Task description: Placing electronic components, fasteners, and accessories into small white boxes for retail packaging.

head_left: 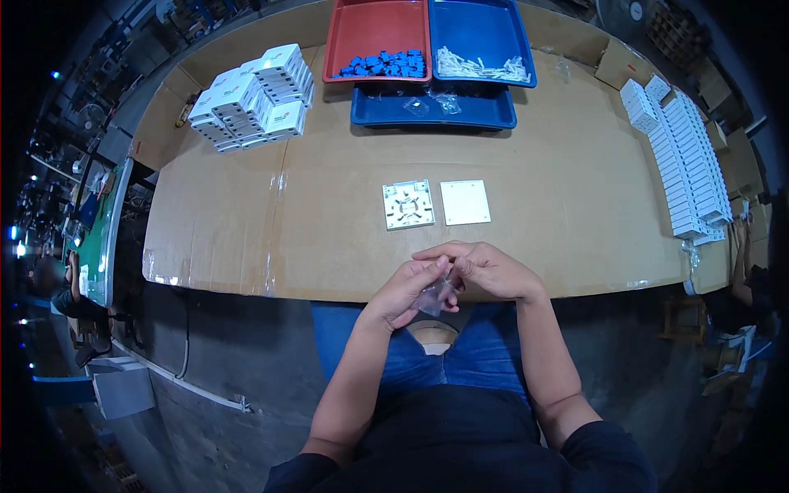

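Close to the table's front edge, my left hand and my right hand meet, fingers closed on a small clear plastic bag. The bag hangs down between them; its contents, if any, are too small to make out. Just beyond my hands lies an open square white box base with moulded inner parts. To its right, apart from it, a flat square white cover plate rests on the cardboard. Neither hand touches these two pieces.
Cardboard covers the table. At the back, a red tray holds blue parts, a blue tray white pieces, and a lower blue tray clear bags. White boxes are stacked left; long rows of white boxes stand right.
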A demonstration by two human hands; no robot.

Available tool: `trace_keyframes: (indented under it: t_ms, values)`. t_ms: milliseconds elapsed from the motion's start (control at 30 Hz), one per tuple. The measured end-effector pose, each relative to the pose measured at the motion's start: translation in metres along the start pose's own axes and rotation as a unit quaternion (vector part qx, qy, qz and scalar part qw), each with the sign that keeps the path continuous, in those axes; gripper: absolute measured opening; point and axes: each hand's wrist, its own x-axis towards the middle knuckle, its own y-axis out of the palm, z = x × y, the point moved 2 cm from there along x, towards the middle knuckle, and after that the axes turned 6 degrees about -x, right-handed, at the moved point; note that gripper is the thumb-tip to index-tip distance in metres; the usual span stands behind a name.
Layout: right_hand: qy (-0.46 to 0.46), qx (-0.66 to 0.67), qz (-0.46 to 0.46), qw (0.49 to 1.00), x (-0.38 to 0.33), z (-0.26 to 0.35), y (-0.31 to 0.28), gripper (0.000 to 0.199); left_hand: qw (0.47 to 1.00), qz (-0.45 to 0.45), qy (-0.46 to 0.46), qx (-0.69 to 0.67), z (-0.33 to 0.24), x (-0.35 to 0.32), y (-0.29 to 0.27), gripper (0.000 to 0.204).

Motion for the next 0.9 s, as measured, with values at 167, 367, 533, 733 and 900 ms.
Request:
trace_keyframes:
  t_ms: [167, 367, 533, 733, 900]
  values:
    - [0.027, 0.019, 0.054, 0.998, -0.001, 0.002, -0.004, 0.046, 1.000, 0.009, -0.002, 0.012, -0.001, -0.002, 0.003, 0.049]
    - [0.030, -0.132, 0.051, 0.990, 0.005, -0.001, -0.001, 0.030, 1.000, -0.017, 0.016, 0.003, -0.006, -0.002, 0.015, 0.056]
    - [0.018, -0.144, 0.025, 0.989, 0.006, -0.005, -0.005, 0.024, 1.000, -0.006, -0.010, 0.001, -0.001, -0.003, 0.001, 0.059]
    - [0.033, -0.106, 0.039, 0.993, 0.006, -0.007, -0.006, 0.023, 0.999, -0.002, -0.041, -0.029, 0.000, -0.001, 0.001, 0.054]
    - [0.007, -0.164, 0.129, 0.978, 0.009, -0.001, -0.003, 0.021, 1.000, 0.021, -0.010, 0.004, 0.008, 0.005, -0.021, 0.052]
